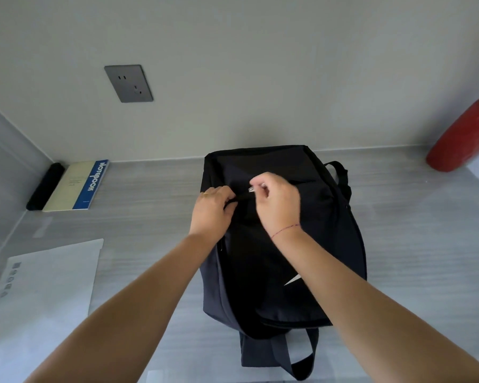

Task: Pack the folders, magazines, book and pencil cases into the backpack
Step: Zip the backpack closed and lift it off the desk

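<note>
Centrally, the right grip (pixel 278 203) pinches the small silver zipper pull (pixel 251 189) on top of the black fabric backpack (pixel 260 272), and the left grip (pixel 212 211), just beside it, curls round a fold of the bag's cloth at the zipper line. The backpack lies flat in the middle of the grey wood-grain counter (pixel 412 244), its far end near the pale wall. To the left lies a white plastic folder (pixel 47 280); in the far corner a cream notebook with a blue spine (pixel 76 186) lies against a black roll-shaped pencil case (pixel 44 186), and a red vase (pixel 465 136) stands far right.
</note>
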Tool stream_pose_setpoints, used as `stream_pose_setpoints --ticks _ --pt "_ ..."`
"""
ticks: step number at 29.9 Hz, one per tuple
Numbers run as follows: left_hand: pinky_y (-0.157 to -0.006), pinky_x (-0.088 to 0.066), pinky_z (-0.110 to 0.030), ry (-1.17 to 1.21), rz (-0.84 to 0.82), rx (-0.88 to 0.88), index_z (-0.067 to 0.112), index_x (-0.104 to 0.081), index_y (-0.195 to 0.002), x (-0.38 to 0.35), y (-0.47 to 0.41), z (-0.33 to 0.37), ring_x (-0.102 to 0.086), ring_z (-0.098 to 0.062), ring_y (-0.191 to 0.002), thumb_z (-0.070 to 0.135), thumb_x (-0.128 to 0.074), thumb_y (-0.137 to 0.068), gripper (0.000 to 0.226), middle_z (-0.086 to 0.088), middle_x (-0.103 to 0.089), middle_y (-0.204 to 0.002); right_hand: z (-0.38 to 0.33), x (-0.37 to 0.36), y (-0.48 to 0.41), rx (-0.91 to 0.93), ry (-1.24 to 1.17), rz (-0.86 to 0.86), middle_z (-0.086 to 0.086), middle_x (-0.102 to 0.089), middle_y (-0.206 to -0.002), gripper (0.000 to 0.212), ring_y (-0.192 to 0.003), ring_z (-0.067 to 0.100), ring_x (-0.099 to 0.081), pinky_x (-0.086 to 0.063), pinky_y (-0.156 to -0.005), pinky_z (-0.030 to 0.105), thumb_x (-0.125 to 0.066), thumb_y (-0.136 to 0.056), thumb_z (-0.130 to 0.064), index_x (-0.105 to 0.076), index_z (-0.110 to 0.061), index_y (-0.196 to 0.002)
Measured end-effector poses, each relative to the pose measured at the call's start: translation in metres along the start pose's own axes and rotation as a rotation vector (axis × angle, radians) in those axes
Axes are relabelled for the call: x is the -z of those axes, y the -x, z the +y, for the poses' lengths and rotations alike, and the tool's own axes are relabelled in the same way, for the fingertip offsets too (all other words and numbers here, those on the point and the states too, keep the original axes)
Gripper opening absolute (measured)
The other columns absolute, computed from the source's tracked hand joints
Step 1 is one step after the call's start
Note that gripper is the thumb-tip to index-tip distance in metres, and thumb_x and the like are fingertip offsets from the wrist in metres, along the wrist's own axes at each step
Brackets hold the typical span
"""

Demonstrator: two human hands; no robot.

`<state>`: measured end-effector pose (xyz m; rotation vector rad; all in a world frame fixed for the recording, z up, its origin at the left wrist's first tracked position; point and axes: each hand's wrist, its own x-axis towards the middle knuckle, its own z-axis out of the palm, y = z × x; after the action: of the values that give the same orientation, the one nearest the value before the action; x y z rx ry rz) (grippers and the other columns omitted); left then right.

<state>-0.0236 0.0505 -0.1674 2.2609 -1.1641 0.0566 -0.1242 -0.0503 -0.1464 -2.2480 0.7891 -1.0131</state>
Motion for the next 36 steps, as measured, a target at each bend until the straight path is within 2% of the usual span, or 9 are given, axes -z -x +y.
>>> stream_pose_setpoints --ticks 5,12,16,19,21,23,27,32,36 --pt "-0.077 -0.046 -0.036 0.001 0.024 0.008 0.010 -0.064 -0.084 0.008 0.001 -0.019 -0.058 -0.022 -0.076 0.010 -0.068 -0.081 0.005 0.000 -0.065 -0.076 0.056 0.049 -0.025 -0.267 0.038 0.118 0.005 -0.073 -0.087 0.016 -0.077 0.021 -0.067 -0.046 -0.069 0.022 -0.059 -0.082 -0.006 -0.071 -0.014 -0.085" --pt "-0.077 -0.045 -0.032 0.040 -0.021 0.029 0.012 -0.065 -0.085 0.002 0.000 -0.009 -0.057 -0.019 -0.079 0.012 -0.068 -0.082 0.005 0.001 -0.064 -0.078 0.122 0.072 -0.049 -0.578 0.163 -0.023 0.007 -0.070 -0.106 0.016 -0.097 0.025 -0.064 -0.042 -0.075 0.022 -0.057 -0.084 -0.006 -0.070 -0.012 -0.091" --pt "-0.075 -0.046 -0.025 0.257 -0.111 0.289 0.013 -0.062 -0.097 0.003 0.000 -0.011 -0.056 -0.013 -0.085 0.022 -0.071 -0.082 0.019 0.001 -0.061 -0.094 0.099 0.068 -0.042 -0.474 0.408 -0.050 0.011 -0.059 -0.115 0.018 -0.109 0.032 -0.053 -0.046 -0.091 0.040 -0.061 -0.081 -0.010 -0.066 -0.015 -0.098" --pt "-0.080 -0.044 -0.025 0.342 -0.179 0.511 0.012 -0.056 -0.112 0.010 0.016 -0.018 -0.055 -0.015 -0.096 0.033 -0.076 -0.076 0.047 0.000 -0.055 -0.106 0.046 0.050 0.000 -0.143 0.275 -0.053 0.009 -0.057 -0.106 0.019 -0.104 0.028 -0.053 -0.048 -0.085 0.039 -0.071 -0.074 -0.013 -0.066 -0.015 -0.093" --pt "-0.081 -0.045 -0.029 0.316 -0.241 0.642 0.011 -0.055 -0.109 0.010 0.033 -0.019 -0.055 -0.019 -0.095 0.033 -0.079 -0.073 0.048 -0.002 -0.055 -0.102 0.012 0.028 0.040 0.036 0.095 -0.250 0.005 -0.061 -0.096 0.016 -0.093 0.025 -0.058 -0.051 -0.080 0.036 -0.071 -0.073 -0.013 -0.068 -0.014 -0.089" --pt "-0.066 -0.042 -0.029 0.258 -0.285 0.701 0.013 -0.055 -0.081 0.009 0.051 -0.018 -0.054 -0.023 -0.079 0.024 -0.076 -0.074 0.025 -0.002 -0.054 -0.077 -0.006 0.008 0.074 0.089 0.061 -0.496 0.002 -0.061 -0.100 0.021 -0.097 0.021 -0.057 -0.051 -0.084 0.034 -0.069 -0.077 -0.017 -0.067 -0.015 -0.098" --pt "-0.051 -0.031 -0.028 0.197 -0.261 0.744 0.013 -0.042 -0.045 0.008 0.079 -0.016 -0.043 -0.025 -0.053 0.014 -0.060 -0.080 0.039 -0.005 -0.043 -0.048 -0.014 -0.019 0.101 -0.069 0.085 -0.643 0.003 -0.057 -0.113 0.034 -0.111 0.021 -0.052 -0.045 -0.093 0.031 -0.065 -0.082 -0.028 -0.062 -0.016 -0.115" --pt "-0.063 -0.044 -0.033 0.671 -0.094 0.869 0.014 -0.051 -0.050 0.005 0.090 -0.016 -0.048 -0.020 -0.058 0.006 -0.051 -0.083 0.034 -0.004 -0.049 -0.055 -0.024 -0.033 0.102 -0.282 0.052 -0.521 0.004 -0.061 -0.107 0.032 -0.102 0.021 -0.058 -0.049 -0.084 0.032 -0.065 -0.082 -0.034 -0.063 -0.016 -0.109" --pt "-0.078 -0.053 -0.032 0.895 -0.101 0.800 0.008 -0.059 -0.079 0.010 0.096 -0.023 -0.053 -0.018 -0.072 0.004 -0.046 -0.092 0.018 -0.008 -0.054 -0.075 -0.035 -0.043 0.094 -0.424 0.000 -0.452 0.003 -0.069 -0.097 0.029 -0.092 0.021 -0.064 -0.052 -0.078 0.032 -0.059 -0.082 -0.042 -0.069 -0.018 -0.096"
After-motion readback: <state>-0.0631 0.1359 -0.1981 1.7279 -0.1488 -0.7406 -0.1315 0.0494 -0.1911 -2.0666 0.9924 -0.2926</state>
